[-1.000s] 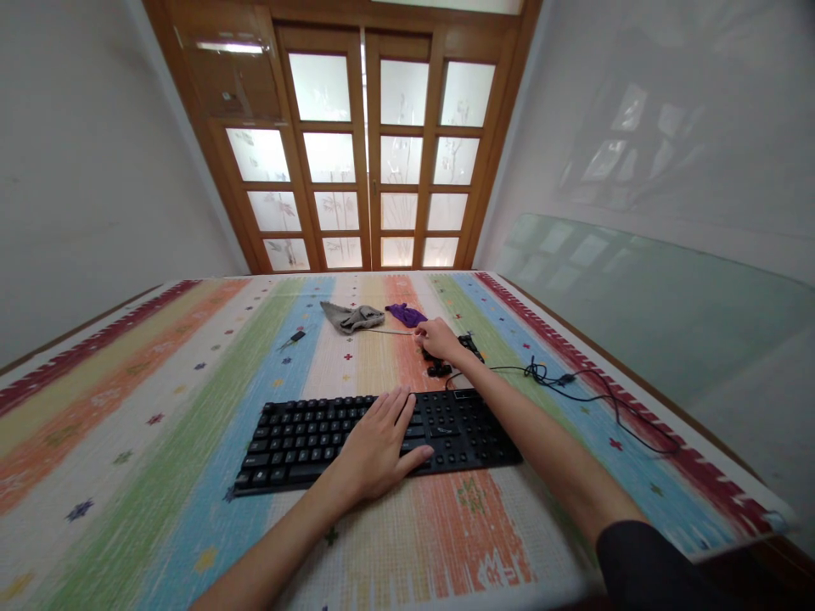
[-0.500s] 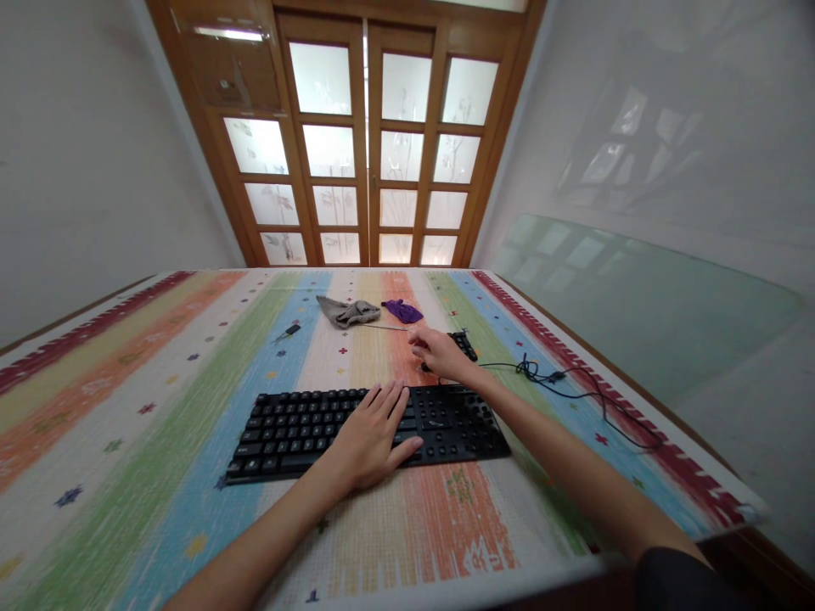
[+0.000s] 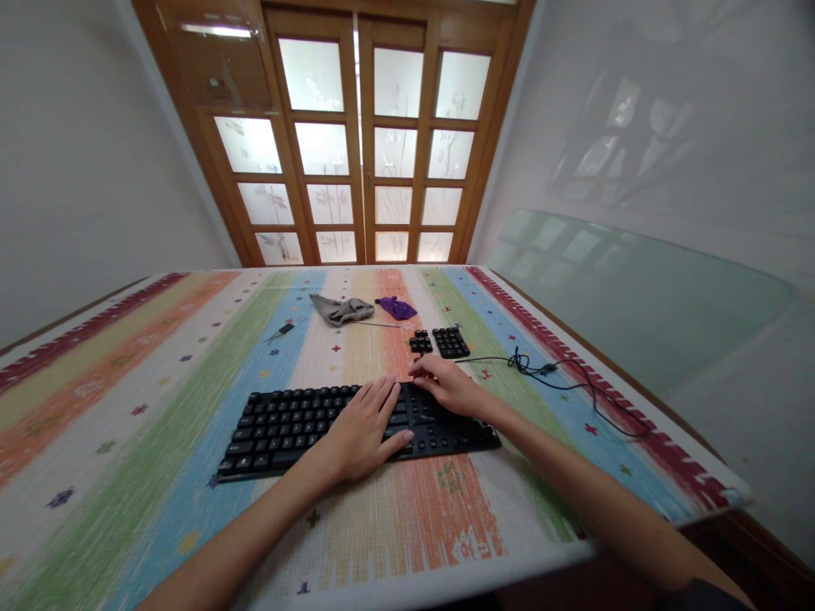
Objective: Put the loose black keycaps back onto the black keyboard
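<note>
A black keyboard [image 3: 280, 422] lies across the striped tablecloth [image 3: 159, 399] in front of me. My left hand [image 3: 360, 428] rests flat on its middle keys, fingers stretched out and holding nothing. My right hand [image 3: 447, 386] is on the keyboard's right part near the far edge. Its fingers are bent together, tips down on the keys, and what they pinch is hidden. Just beyond it lie two clusters of loose black keycaps, a small one [image 3: 421, 343] and a larger block [image 3: 451, 341].
The keyboard's black cable [image 3: 551, 373] coils to the right, toward the table edge. Farther back lie a grey cloth [image 3: 340, 310], a purple cloth [image 3: 396, 306], a thin rod [image 3: 380, 324] and a small dark tool [image 3: 283, 329]. Wooden glazed doors [image 3: 366, 144] stand behind the table.
My right hand has drawn back from the thin rod by the purple cloth to the keyboard, uncovering the loose keycaps. My left hand has stayed flat on the keys.
</note>
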Action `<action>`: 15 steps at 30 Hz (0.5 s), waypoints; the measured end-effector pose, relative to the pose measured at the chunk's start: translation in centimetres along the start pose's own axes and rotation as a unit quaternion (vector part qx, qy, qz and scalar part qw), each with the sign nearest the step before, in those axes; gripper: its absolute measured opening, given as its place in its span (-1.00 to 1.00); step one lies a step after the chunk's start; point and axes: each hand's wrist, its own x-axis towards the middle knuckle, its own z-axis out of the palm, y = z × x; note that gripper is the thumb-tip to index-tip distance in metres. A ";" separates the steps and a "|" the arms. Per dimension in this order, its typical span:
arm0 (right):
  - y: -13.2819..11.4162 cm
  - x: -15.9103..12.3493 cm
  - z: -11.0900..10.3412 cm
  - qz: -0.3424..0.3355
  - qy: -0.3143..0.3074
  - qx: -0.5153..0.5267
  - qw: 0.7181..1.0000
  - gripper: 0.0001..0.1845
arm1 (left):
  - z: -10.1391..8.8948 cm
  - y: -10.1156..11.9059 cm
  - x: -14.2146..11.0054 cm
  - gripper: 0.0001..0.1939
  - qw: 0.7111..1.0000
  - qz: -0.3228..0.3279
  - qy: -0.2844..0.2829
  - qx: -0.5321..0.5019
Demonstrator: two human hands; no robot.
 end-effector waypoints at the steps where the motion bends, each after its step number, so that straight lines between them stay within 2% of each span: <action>1: 0.0 -0.3 -0.1 0.005 -0.002 0.004 1.000 -0.86 | 0.2 -0.1 0.0 -0.17 1.000 0.001 -0.001 0.000; 8: -0.2 -1.4 0.2 -0.007 0.015 0.003 1.000 -0.86 | 0.5 0.2 0.1 -0.19 1.000 -0.007 0.013 -0.016; 12: -0.1 -1.2 1.0 -0.031 0.022 -0.021 0.999 -0.87 | 0.1 0.7 -0.1 -0.24 0.999 -0.015 0.041 -0.021; 15: 0.1 -0.8 1.5 -0.038 0.021 -0.034 0.998 -0.87 | 0.1 0.8 -0.1 -0.25 0.999 -0.019 0.041 -0.023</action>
